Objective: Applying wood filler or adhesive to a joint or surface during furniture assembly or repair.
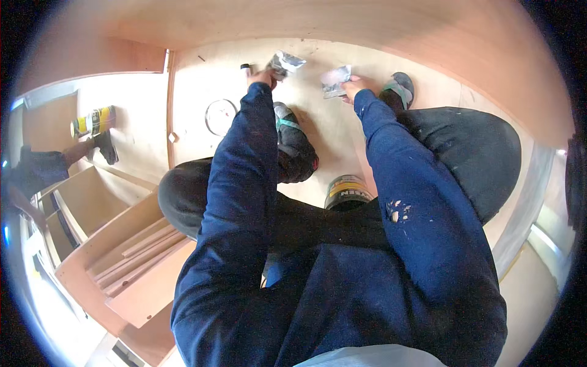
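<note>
Beyond the dark, yellow-banded round bucket (348, 192), the closed left hand (263, 77) grips a shiny silvery flat piece (287, 62), the pinching right hand (353, 88) a greyish rectangular sheet (334, 82), both between the hands, apart.

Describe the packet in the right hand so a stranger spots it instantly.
Follow the blue, pale-flecked right sleeve up to the right hand. It holds a shiny, squarish plastic packet. Unlike the other packet, in the left hand, it sits nearer the right shoe.

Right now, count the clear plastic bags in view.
2: one clear plastic bag in the left hand, another bag in the right hand; others may be hidden.
</note>
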{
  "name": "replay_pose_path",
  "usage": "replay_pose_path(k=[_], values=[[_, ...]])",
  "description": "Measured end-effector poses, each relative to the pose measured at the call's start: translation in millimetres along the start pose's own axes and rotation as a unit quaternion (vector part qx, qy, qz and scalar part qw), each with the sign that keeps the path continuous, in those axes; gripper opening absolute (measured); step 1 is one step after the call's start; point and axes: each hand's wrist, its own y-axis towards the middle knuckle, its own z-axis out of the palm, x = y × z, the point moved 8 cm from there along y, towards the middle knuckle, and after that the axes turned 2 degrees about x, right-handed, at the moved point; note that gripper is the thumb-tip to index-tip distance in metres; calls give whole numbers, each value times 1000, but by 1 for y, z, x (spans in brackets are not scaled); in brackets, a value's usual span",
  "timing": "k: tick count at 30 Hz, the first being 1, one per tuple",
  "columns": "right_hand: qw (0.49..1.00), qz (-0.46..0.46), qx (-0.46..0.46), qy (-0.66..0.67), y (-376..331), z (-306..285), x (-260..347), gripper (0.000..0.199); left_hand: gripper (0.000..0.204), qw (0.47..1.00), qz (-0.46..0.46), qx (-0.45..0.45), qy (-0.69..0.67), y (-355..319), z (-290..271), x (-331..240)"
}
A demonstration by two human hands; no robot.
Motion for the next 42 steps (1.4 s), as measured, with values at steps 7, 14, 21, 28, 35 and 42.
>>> replay_pose_path(k=[7,14,21,28,35,42], values=[[990,110,-72,58,-16,-12,-4,35,14,987,-148,51,26,-61,61,54],[989,82,-112,44,-13,-6,-10,43,57,797,-89,34,596,-133,86,3],[992,90,-88,-16,-15,-9,-17,36,93,656,84,142,737,-160,126,22],[983,102,-135,73,-21,-17,-20,42,94,581,40,207,786,-170,125,63],[988,40,-104,104,-51,0,4,50,84,616,121,187,756,-197,154,83],[961,121,-74,239,-70,-4,9,36,76,557,112,200,798,-178,158,79]])
